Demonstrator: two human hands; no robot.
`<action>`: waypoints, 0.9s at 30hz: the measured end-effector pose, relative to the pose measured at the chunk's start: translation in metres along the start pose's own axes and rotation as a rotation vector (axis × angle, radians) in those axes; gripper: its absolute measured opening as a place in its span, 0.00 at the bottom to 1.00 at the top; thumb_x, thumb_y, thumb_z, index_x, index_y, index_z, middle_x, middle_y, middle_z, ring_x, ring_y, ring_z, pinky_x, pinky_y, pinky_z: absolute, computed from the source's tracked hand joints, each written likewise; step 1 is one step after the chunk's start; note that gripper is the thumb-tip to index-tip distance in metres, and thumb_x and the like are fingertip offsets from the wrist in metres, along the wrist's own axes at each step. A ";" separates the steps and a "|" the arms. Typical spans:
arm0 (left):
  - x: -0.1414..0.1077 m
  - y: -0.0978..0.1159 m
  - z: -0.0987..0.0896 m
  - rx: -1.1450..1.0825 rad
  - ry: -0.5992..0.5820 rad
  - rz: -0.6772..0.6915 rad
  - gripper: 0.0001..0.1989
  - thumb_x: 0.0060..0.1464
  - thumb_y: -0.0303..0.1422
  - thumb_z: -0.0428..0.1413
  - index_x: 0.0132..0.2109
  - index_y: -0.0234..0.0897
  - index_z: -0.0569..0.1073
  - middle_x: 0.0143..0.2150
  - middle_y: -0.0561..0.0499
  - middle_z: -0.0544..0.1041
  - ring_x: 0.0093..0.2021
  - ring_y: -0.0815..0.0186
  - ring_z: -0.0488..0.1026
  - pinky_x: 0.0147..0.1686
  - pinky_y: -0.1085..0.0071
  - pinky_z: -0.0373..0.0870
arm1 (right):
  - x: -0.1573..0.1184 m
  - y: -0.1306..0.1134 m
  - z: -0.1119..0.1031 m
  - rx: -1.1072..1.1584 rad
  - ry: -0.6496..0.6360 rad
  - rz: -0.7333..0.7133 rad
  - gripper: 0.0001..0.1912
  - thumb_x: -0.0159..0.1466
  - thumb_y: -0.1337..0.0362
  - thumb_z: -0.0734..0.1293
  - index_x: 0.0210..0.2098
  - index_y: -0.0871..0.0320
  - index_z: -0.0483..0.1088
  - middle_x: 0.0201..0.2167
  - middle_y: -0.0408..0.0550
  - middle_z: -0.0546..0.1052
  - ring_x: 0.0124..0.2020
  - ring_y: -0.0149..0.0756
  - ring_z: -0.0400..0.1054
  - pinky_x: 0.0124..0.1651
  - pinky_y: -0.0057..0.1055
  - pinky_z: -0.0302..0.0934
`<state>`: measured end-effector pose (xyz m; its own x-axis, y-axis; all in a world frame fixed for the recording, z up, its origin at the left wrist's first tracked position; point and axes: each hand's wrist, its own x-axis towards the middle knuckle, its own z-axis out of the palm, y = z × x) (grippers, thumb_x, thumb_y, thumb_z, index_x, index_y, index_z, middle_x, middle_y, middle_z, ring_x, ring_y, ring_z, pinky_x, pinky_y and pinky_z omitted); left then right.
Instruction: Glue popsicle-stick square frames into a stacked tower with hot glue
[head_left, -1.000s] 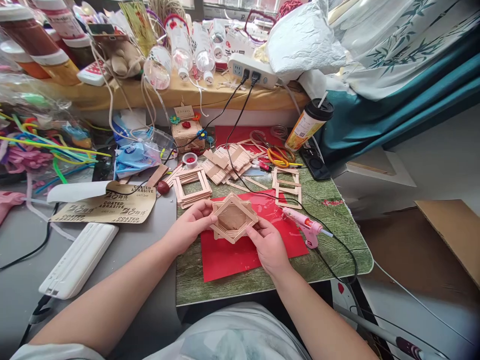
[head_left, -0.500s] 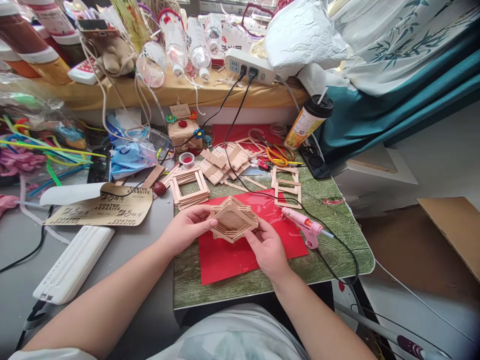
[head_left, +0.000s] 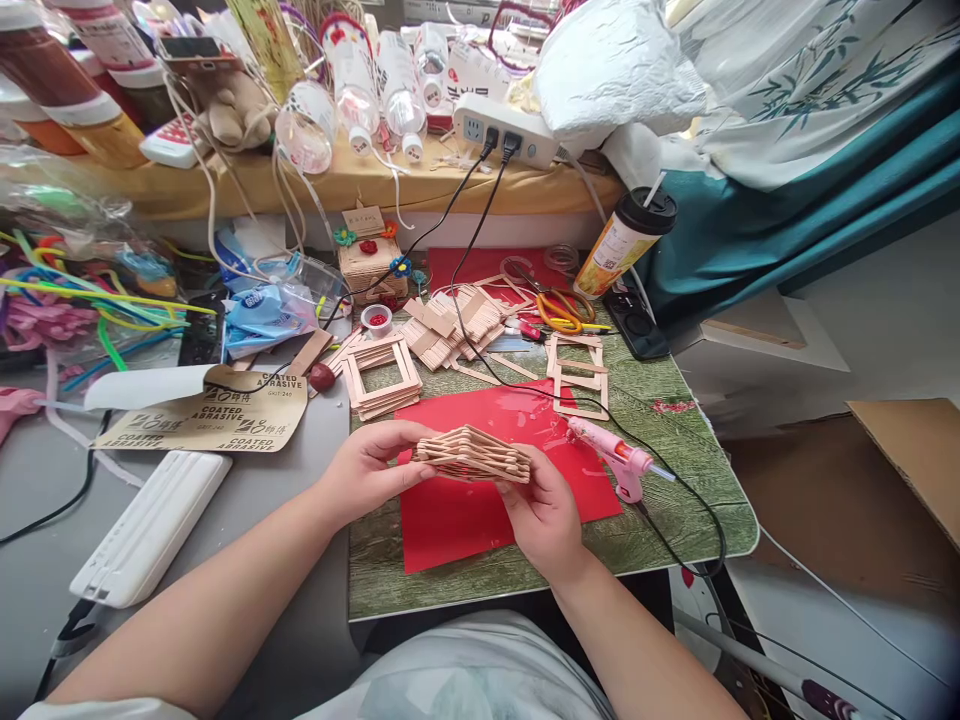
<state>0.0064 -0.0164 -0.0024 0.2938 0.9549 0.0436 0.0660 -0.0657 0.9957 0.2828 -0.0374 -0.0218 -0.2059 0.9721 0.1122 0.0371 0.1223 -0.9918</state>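
Observation:
Between my two hands is a small box built of stacked popsicle sticks [head_left: 471,455], held above a red sheet [head_left: 450,525]. It is tilted so that its layered side faces me, and its inside is hidden. My left hand [head_left: 379,470] pinches its left corner between thumb and fingers. On the right corner, my right hand [head_left: 544,500] grips it with the thumb below and in front. A pink glue gun [head_left: 611,450] lies just right of the sheet. Behind my left hand sits a stack of square stick frames [head_left: 382,375].
Loose popsicle sticks [head_left: 457,325], orange-handled scissors [head_left: 566,310] and stick frames [head_left: 577,375] lie at the back of the green board. A lidded cup [head_left: 626,240] stands at the right rear. Sandpaper [head_left: 202,415] and a white power strip [head_left: 150,530] are left. A black cord [head_left: 480,225] crosses the board.
The stick box has been tipped: its open middle was visible before, and now its layered side faces me. Both hands keep hold of it. The view has shifted slightly.

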 end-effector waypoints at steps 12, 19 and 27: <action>0.002 0.004 -0.003 0.108 -0.027 0.069 0.12 0.64 0.41 0.67 0.49 0.38 0.84 0.44 0.43 0.86 0.43 0.58 0.82 0.47 0.65 0.78 | -0.004 0.005 -0.003 -0.087 0.033 -0.090 0.14 0.75 0.60 0.70 0.60 0.47 0.76 0.54 0.53 0.81 0.55 0.47 0.78 0.62 0.48 0.74; 0.002 0.000 -0.003 0.089 -0.028 0.154 0.10 0.64 0.36 0.68 0.49 0.38 0.84 0.43 0.44 0.86 0.42 0.61 0.82 0.46 0.68 0.78 | -0.003 0.009 -0.004 -0.045 0.033 -0.133 0.15 0.75 0.61 0.71 0.60 0.49 0.76 0.53 0.53 0.81 0.54 0.46 0.78 0.62 0.45 0.74; 0.006 -0.001 0.002 -0.105 -0.008 0.068 0.14 0.64 0.36 0.68 0.55 0.38 0.84 0.51 0.42 0.86 0.50 0.58 0.84 0.50 0.67 0.81 | 0.001 0.009 0.001 0.069 -0.025 -0.060 0.19 0.76 0.61 0.70 0.65 0.49 0.74 0.59 0.55 0.81 0.61 0.48 0.77 0.68 0.48 0.71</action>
<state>0.0103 -0.0114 -0.0029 0.3016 0.9469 0.1114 -0.0542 -0.0996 0.9936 0.2818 -0.0361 -0.0303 -0.2299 0.9581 0.1711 -0.0431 0.1656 -0.9853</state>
